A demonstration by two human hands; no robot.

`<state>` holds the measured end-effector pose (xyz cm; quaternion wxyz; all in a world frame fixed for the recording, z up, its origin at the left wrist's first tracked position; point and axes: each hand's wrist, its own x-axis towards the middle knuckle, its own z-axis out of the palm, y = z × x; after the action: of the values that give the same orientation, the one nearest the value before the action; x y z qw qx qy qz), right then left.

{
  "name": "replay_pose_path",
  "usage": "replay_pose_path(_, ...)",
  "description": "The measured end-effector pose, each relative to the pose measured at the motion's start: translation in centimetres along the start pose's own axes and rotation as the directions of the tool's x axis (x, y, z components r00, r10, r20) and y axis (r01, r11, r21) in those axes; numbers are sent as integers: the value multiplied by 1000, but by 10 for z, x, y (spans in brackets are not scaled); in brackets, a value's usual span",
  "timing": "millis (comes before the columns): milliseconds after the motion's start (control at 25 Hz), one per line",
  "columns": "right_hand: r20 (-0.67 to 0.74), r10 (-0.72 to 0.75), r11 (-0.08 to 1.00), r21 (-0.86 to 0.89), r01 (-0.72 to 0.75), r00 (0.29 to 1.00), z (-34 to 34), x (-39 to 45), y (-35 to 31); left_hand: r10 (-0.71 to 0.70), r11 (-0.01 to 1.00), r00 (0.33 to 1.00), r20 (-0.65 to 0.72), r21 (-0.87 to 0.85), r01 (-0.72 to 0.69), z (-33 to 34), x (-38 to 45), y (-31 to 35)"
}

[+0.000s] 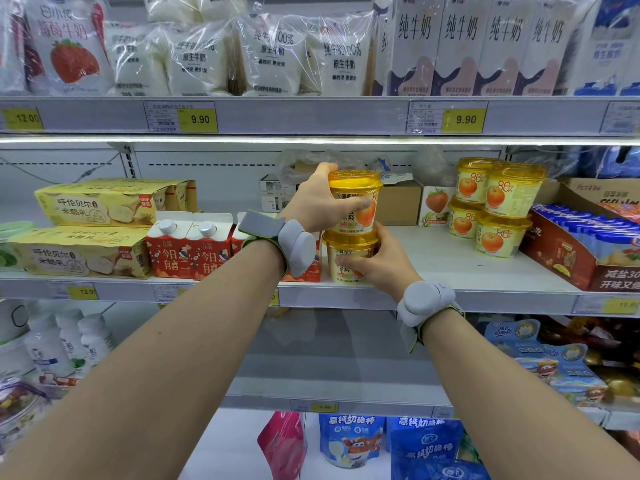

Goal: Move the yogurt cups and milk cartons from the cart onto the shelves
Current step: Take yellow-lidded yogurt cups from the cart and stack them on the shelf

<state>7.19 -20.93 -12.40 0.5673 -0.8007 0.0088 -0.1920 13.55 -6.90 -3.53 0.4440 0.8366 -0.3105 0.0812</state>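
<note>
— Head view: what is recorded at frame centre?

— An upper yogurt cup (355, 199) is gripped by the left hand (320, 202), stacked on a lower yogurt cup (349, 259) clasped by the right hand (377, 263), standing on the middle shelf (433, 271).

— At nine o'clock?

— Red milk cartons (188, 247) are noted. At three o'clock, four stacked yogurt cups (495, 206) are noted.

Hands (349, 233) cover much of both cup (356, 202) labels; right red box (585, 251) is cut off at the frame edge.
</note>
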Motion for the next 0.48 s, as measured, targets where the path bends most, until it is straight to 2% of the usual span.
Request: replay_pose_path(480, 27, 60, 997, -55, -58, 998, -2, 0, -2, -17, 1000, 999, 42, -7, 18, -3, 4, -1)
